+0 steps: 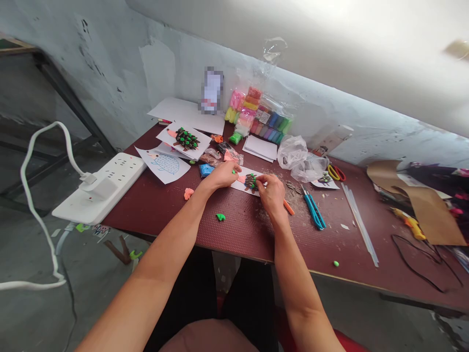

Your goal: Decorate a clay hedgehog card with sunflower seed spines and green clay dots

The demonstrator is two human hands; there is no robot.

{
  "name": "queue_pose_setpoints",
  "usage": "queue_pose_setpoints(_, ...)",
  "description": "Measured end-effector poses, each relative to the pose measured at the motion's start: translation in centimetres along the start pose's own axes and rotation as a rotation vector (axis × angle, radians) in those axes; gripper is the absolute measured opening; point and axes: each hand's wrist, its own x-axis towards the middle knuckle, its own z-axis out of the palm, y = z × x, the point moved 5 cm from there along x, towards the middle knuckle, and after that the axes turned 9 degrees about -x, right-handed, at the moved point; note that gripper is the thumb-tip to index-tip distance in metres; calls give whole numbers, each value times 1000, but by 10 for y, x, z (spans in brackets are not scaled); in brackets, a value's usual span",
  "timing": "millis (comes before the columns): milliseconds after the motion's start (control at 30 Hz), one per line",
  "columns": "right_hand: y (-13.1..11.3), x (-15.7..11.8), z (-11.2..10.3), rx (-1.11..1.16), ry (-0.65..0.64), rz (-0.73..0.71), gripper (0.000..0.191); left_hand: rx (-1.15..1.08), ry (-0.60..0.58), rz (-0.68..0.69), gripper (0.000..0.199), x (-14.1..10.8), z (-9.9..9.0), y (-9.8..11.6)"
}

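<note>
On the table [234, 239] — power strip [126, 171] left, cutter [314, 208] right, card [239, 186] between, packets [271, 122] behind.

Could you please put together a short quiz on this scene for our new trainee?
1. Multiple choice: which of these is nearest to the person's right grip?
A) the white power strip
B) the dark spiky figure with green dabs
C) the yellow glue gun

2. True or false: the red-and-yellow scissors lie closer to the wall than the teal cutter does.

3. Fill in the colour: the loose lump lying on the table between the two forearms is ____.

Key: 1. B; 2. True; 3. green.
</note>
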Motion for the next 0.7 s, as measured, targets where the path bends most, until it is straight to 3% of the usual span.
queue_pose_setpoints(100,2,0,-3,5,29,21,18,-43,16,-18,42,-1,-2,2)
queue_pose_setpoints(400,6,1,-12,55,89,65,17,-455,-11,-11,34,-4,2,6)
queue_pose_setpoints(533,3,2,-12,256,83,65,19,-550,-28,-12,42,-5,1,6)
queue_pose_setpoints(700,-12,-2,-4,559,-41,-27,32,-721,-87,-34,39,-9,4,10)
